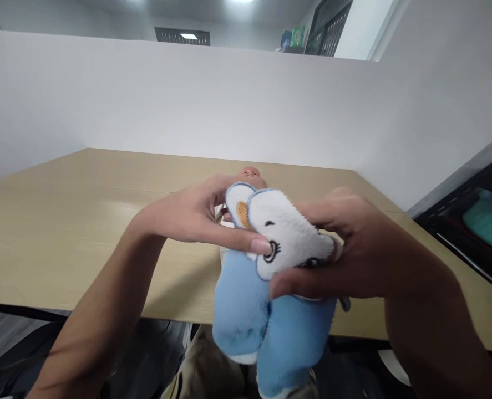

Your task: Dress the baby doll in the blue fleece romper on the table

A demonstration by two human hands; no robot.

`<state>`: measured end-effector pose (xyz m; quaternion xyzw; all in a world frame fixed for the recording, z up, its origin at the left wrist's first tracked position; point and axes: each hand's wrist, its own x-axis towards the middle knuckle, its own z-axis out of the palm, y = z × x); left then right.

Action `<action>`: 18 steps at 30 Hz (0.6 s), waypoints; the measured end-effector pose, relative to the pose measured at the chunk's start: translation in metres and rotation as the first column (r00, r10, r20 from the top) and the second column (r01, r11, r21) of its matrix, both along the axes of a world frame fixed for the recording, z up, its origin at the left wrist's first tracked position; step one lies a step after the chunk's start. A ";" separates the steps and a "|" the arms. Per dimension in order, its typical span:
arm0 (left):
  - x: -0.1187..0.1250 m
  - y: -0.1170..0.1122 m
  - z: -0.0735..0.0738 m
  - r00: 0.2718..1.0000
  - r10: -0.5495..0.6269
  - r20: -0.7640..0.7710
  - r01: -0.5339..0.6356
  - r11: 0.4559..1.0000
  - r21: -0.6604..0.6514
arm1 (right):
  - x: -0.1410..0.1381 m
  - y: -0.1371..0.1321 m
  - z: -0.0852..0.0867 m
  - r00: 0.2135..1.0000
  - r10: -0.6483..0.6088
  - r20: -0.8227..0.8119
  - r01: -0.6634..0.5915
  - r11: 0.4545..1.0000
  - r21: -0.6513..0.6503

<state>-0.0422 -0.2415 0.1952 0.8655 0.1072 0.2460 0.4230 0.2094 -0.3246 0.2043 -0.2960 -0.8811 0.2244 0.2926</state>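
A soft blue-and-white plush item (pixel 241 299) is held up over the table's near edge; I cannot tell its exact kind. It has two padded blue lobes hanging down and a white top with embroidered eyes and an orange patch. My left hand (pixel 199 219) grips the white part from the left, thumb pressed across the front near one eye. From the right, my right hand (pixel 354 249) pinches the same white part, thumb in front and fingers behind. Beyond the plush lies a baby doll (pixel 250 173), only its head plainly visible; its body is mostly hidden by hands and plush.
The light wood table (pixel 83 233) reaches back to a white partition wall (pixel 187 100). At right stands a black rack (pixel 470 221) with a teal item (pixel 491 219) in it. My legs in khaki trousers (pixel 208 366) are below the table edge.
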 end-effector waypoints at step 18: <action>0.016 0.070 -0.013 0.893 0.304 0.333 -0.317 0.948 -0.015 | 0.039 0.121 -0.045 0.977 0.051 -0.207 -0.117 0.939 -0.322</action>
